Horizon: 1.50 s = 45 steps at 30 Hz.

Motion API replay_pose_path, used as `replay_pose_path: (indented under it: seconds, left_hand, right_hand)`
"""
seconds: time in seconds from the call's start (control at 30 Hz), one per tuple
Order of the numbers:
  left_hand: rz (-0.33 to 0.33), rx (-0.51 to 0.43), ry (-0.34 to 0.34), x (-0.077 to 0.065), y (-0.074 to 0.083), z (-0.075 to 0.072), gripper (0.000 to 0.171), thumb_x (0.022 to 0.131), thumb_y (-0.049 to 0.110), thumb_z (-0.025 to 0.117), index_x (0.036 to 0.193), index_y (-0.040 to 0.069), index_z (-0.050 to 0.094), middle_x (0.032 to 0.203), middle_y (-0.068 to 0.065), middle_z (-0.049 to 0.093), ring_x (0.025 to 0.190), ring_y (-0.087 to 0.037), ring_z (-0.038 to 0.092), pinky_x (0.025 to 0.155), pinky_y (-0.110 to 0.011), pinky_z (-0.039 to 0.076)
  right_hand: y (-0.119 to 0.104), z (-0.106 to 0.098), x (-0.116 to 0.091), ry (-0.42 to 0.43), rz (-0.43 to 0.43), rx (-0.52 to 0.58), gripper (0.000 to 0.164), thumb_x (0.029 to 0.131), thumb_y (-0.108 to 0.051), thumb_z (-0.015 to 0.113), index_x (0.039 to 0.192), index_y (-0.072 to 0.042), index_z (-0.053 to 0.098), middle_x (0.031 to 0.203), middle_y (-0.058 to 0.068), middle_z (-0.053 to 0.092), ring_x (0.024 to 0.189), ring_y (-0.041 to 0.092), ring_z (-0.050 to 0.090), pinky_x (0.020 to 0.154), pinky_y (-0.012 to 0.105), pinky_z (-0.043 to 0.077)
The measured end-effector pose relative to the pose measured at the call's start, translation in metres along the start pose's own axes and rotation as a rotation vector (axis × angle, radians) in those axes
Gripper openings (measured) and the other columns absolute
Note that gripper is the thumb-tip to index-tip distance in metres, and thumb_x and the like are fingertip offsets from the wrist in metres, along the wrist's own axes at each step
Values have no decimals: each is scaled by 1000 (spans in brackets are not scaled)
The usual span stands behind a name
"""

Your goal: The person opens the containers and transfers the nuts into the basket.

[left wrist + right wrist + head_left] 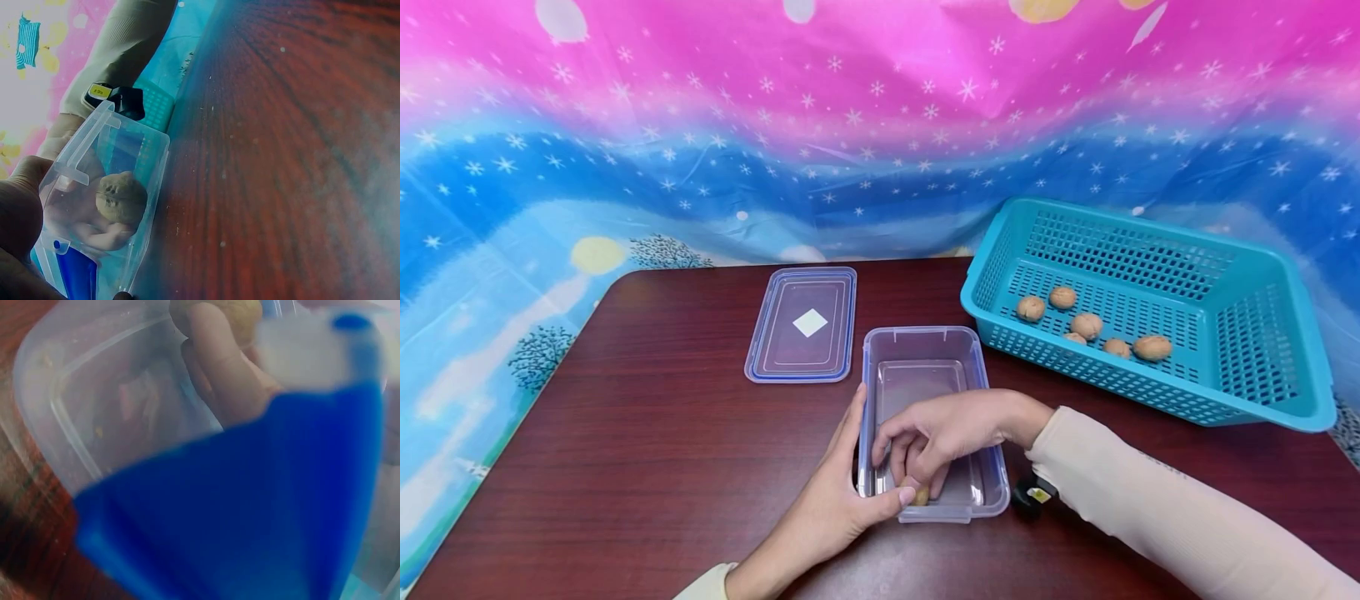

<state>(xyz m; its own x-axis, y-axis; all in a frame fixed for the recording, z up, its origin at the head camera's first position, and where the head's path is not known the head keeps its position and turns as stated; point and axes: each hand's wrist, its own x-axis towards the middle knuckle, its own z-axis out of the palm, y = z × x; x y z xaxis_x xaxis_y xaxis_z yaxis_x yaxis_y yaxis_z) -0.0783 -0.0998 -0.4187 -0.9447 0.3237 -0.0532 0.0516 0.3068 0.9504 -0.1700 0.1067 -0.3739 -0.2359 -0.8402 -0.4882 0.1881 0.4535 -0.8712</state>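
Observation:
A clear plastic container (pixel 922 343) stands uncovered on the table, with blue clips on its sides; one blue clip (pixel 225 512) fills much of the right wrist view. My left hand (pixel 835 504) grips its near left corner, fingers along the outer wall and thumb over the near rim. Inside the container, my right hand (pixel 947 433) reaches down and holds a walnut (pixel 921 497) with its fingertips by the near wall. Through the clear end wall, the left wrist view shows that walnut (pixel 122 199) against the fingers.
A turquoise basket (pixel 1270 267) with several walnuts (pixel 1086 324) in it stands at the back right. The container's lid (pixel 790 354), with a white diamond sticker (pixel 810 322), lies at the back left. A patterned cloth (pixel 850 167) hangs behind the dark wooden table (pixel 647 450).

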Motion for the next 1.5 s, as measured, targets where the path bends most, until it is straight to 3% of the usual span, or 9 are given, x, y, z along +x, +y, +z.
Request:
replay_pose_path:
  seconds: [0.33,0.63,0.93,1.27,1.5]
  left_hand:
    - [-47,-20,3,0,1,0,124,79,35,89,169,39,4,177,1,7,161,-24,16,128,-54,16]
    - [-7,3,12,0,1,1,121,81,34,88,170,34,6,177,-7,9,160,-32,19,125,-60,19]
    - [-9,3,12,0,0,1,122,80,35,88,170,35,6,177,-6,9,160,-30,19,126,-60,18]
    - [-45,-4,3,0,1,0,126,78,34,90,169,39,4,177,4,8,160,-20,17,128,-52,16]
    - [-6,32,13,0,0,0,122,80,34,88,170,34,6,177,-6,11,161,-30,18,126,-60,18]
  right_hand:
    - [1,-1,2,-24,-21,17,41,90,6,70,129,7,57,97,6,72,86,14,71,82,37,64]
    - [2,-1,3,-46,-3,36,48,87,11,63,134,9,55,98,5,69,85,13,71,86,38,64]
    - [3,-1,2,-49,-45,16,41,87,11,62,128,13,57,97,5,69,86,11,70,86,37,63]
    - [-2,-5,-8,21,-119,-43,38,89,6,69,126,13,60,96,2,71,84,12,72,82,29,62]
    - [-7,-13,-32,152,-198,-105,34,91,1,71,123,10,63,96,3,72,85,14,70,81,30,62]
